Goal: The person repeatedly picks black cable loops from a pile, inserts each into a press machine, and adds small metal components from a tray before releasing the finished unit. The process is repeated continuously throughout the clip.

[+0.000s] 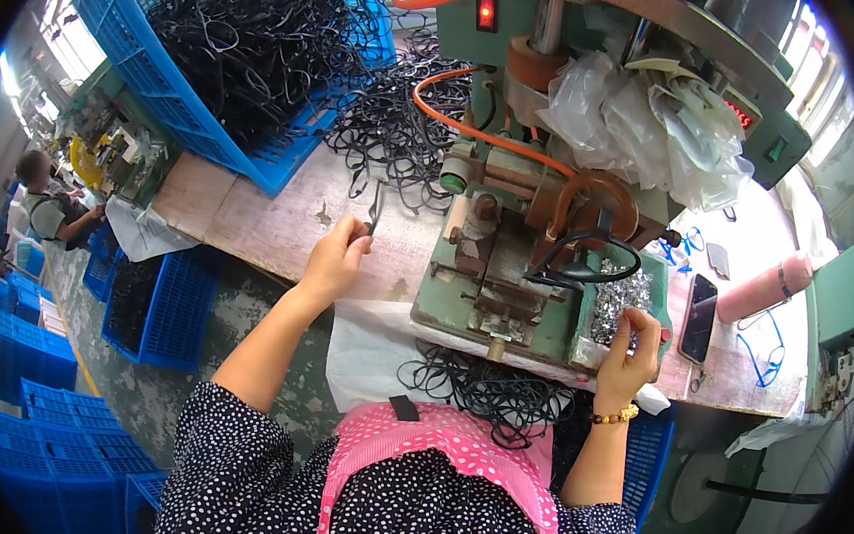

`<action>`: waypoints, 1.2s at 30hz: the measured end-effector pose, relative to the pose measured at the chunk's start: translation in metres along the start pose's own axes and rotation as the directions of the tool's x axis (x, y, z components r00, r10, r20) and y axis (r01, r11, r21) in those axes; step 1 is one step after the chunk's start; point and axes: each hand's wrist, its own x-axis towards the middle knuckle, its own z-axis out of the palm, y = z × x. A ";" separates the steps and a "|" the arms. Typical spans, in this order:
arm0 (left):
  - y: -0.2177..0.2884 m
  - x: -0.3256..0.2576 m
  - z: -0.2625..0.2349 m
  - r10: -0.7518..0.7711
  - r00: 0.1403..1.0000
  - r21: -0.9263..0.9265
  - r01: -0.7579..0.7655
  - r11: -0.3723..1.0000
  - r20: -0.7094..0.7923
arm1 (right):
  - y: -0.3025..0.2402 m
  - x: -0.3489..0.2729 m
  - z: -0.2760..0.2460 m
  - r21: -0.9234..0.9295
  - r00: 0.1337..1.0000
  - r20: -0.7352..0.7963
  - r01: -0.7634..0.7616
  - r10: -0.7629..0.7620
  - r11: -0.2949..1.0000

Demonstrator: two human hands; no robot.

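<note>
Cord (375,207) is between the fingertips of your left hand (338,254), pinched over the bench (277,210), left of the press (506,251) and near the loose pile (395,119). Your right hand (631,359) is at the near edge of the tray (658,294) of small metal bits (618,292), fingers curled; I cannot tell whether they pinch a bit. More cords (492,392) lie bunched by your lap. To your right, a phone (698,318) lies beside a pink bottle (765,288).
</note>
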 end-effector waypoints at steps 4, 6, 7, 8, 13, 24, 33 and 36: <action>0.051 -0.009 -0.001 -0.045 0.997 -0.450 0.015 0.893 -0.056 | -0.003 0.001 -0.005 -0.008 0.998 0.060 0.005 -0.005 1.000; 0.080 -0.014 -0.002 0.027 0.995 -0.524 -0.072 0.848 -0.093 | -0.003 0.001 -0.007 0.004 0.998 0.064 -0.013 0.012 1.000; 0.094 -0.017 -0.001 0.083 0.989 -0.541 -0.137 0.830 -0.124 | -0.003 0.002 -0.007 0.009 0.998 0.056 -0.012 0.012 1.000; 0.107 -0.021 0.002 0.136 0.979 -0.558 -0.199 0.806 -0.154 | -0.002 0.002 -0.007 0.011 0.999 0.050 -0.012 0.011 1.000; 0.154 -0.032 0.014 0.295 0.917 -0.619 -0.400 0.676 -0.270 | 0.002 0.002 -0.008 0.026 0.997 0.056 0.045 -0.046 0.999; 0.181 -0.048 0.018 0.413 0.903 -0.671 -0.233 0.704 0.120 | -0.005 0.009 -0.012 0.010 0.988 0.129 0.082 -0.083 0.997; 0.187 -0.030 0.012 0.312 0.941 -0.738 -0.304 0.602 -0.133 | -0.073 0.034 0.008 0.575 0.971 0.188 -0.232 0.150 0.784; 0.195 -0.020 0.012 0.293 0.936 -0.723 -0.338 0.603 -0.193 | -0.095 0.038 0.024 0.571 0.974 0.213 -0.185 0.074 0.800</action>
